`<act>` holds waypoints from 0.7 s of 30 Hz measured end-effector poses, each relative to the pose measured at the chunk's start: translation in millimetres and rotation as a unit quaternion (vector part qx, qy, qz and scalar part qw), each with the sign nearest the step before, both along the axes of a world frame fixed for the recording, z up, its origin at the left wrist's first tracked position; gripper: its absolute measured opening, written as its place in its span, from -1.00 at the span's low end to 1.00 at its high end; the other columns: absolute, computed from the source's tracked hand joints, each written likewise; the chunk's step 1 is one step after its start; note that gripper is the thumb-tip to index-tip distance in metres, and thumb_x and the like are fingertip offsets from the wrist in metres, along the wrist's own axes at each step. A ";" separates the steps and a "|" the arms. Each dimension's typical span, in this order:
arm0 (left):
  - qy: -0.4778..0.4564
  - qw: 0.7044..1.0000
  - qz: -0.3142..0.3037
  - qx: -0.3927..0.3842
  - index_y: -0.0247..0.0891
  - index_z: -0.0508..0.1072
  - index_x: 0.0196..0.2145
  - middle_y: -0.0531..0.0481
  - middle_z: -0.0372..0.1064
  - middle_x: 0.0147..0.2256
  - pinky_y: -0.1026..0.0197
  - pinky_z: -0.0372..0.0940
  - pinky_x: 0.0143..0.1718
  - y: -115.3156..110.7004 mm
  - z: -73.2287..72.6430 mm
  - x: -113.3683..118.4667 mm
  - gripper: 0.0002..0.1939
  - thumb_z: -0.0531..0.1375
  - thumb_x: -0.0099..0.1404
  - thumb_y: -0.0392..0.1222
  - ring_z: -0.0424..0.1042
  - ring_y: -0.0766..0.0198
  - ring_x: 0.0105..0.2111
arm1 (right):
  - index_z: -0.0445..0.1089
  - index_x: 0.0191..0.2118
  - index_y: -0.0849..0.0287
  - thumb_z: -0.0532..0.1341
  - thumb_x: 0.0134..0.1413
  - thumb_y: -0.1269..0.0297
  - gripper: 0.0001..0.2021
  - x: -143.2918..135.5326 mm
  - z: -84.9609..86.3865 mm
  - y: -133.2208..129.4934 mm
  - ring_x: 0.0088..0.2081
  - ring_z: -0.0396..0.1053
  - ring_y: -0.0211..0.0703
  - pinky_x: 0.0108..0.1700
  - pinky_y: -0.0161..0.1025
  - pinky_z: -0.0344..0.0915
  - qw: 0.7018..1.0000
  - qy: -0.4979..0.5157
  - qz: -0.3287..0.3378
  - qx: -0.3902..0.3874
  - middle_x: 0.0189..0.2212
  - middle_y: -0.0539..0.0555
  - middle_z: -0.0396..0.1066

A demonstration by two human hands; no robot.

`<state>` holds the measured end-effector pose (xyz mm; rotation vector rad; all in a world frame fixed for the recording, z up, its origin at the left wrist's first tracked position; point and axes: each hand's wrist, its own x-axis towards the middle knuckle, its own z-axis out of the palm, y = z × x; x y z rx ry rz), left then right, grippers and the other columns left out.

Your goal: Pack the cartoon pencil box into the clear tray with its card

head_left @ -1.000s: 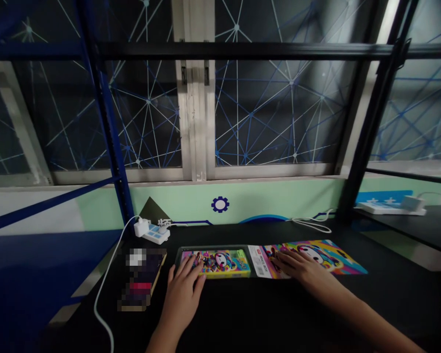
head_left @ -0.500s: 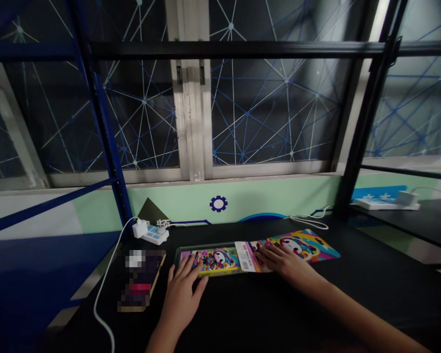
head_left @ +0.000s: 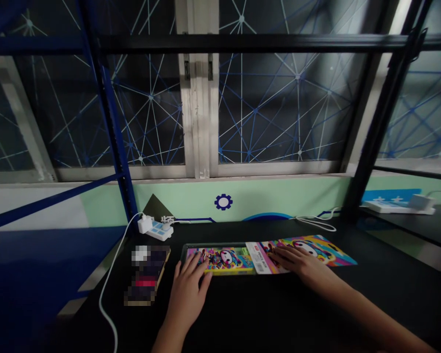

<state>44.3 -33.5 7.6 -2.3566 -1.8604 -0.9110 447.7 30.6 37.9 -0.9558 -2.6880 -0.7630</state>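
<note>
Two bare hands of yours rest on brightly printed things on the black desk. Your left hand lies over the left end of the cartoon-printed pencil box, its fingers spread and loosely bent, laid on from above and clasping nothing; the thumb stands apart by the near edge. Your right hand comes in from the right and rests palm down on the matching pencil box card, its fingers side by side and stretched leftward. Its thumb is out of sight, so you cannot tell whether it pinches the card or only rests on it.

The relation to mind is the row these two make: box and card lie end to end in front of you, both with the long axis running left to right, the card turned slightly so that its right end sits a little farther away. The card's white label strip meets the box's right end and seems to lap over it. From your right fingertips the box lies leftward, just past that strip; your left hand, touching the box, is the nearer to it. Left of that hand, well apart from the card, is a blurred oblong package, with a white power strip behind it
</note>
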 end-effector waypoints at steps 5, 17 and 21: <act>-0.006 1.000 -0.003 -0.003 0.07 0.41 0.22 0.00 0.25 0.33 -0.35 0.05 0.34 -0.4 -0.8 -1.4 -0.60 0.03 0.50 -0.07 0.20 0.04 0.35 | -0.06 0.46 -0.11 0.05 0.25 0.49 -0.28 34.4 1.4 -2.3 0.18 0.42 0.09 0.11 0.11 0.39 0.999 -0.007 -0.029 0.019 0.26 0.11 0.39; 0.012 1.000 -0.003 0.006 0.08 0.42 0.20 -0.02 0.28 0.31 -0.35 0.06 0.33 2.1 -4.3 -4.3 -0.61 0.02 0.50 -0.03 0.21 0.04 0.34 | 0.09 0.42 -0.02 0.07 0.28 0.44 -0.37 24.5 5.7 5.0 0.18 0.39 0.12 0.16 0.19 0.31 0.999 -0.019 -0.018 0.028 0.26 0.14 0.38; 0.014 1.000 -0.001 0.004 0.08 0.43 0.20 -0.02 0.29 0.31 -0.34 0.06 0.33 2.1 -5.1 -4.0 -0.61 0.05 0.49 -0.01 0.22 0.02 0.34 | 0.06 0.43 -0.03 0.07 0.27 0.45 -0.35 25.2 -0.2 5.8 0.21 0.36 0.15 0.18 0.24 0.26 0.999 -0.011 -0.017 0.032 0.28 0.15 0.35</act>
